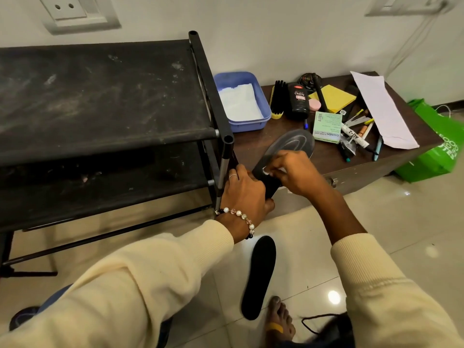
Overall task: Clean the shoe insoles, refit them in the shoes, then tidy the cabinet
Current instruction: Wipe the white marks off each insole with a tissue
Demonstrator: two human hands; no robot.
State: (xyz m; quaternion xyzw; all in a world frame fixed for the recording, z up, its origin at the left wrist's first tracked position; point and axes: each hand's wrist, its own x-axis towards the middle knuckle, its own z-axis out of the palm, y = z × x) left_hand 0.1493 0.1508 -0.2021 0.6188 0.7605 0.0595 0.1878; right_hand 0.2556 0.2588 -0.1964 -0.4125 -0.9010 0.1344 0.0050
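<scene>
A dark insole (291, 144) is held in the air before the low wooden cabinet (356, 172), its grey heel end pointing away. My left hand (244, 194) grips its near end from below. My right hand (292, 172) pinches a small white wipe (268, 171) against the insole's top face. A second black insole (259, 276) lies flat on the tiled floor between my arms. No shoes are in view.
A dusty black shoe rack (100, 101) stands at the left. On the cabinet are a blue tub (263, 101) with white tissues, a brush (277, 100), a black polish bottle (298, 100), sticky notes, pens, paper. A green bag (437, 146) sits at right. My bare foot (278, 320) is on the floor.
</scene>
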